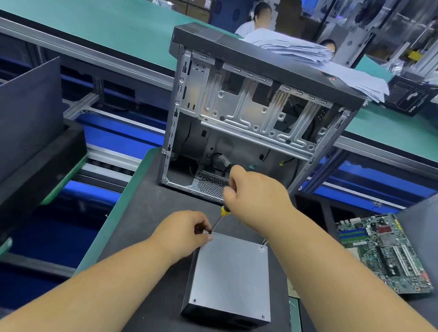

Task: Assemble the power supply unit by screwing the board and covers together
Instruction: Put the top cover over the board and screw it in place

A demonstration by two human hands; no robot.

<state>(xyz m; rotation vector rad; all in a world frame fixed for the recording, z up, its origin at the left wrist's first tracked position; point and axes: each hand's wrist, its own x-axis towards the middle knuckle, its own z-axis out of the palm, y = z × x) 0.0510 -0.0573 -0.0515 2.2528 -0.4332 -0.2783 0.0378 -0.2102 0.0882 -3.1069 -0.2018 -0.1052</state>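
Power supply unit (232, 276): grey metal box lying flat on the dark tabletop (141, 309), near centre; top cover faces up, small screw holes visible at its near corners and a screw at the far right corner.
Right hand (250, 195): grip curled round the handle of a screwdriver (221, 214); handle yellow and black, mostly hidden in the fist.
Screwdriver: tilted, shaft running down and left, tip at the far left corner of the power supply unit cover.
Left hand (184, 234): resting at the far left corner of the unit, grip pinched together right at the screwdriver tip; whether a screw sits in the pinch, cannot tell, too small.
Computer case (249, 119): open metal chassis standing upright at the far edge of the tabletop, just beyond the hands; black top panel, loose cables inside low down.
Motherboard (386, 250): green circuit board lying to the right, well apart from the unit.
Paper stack (299, 49): on the green bench behind the case.
Dark panel (14, 114): leaning at left.
Far background: two seated people, stacked cartons.
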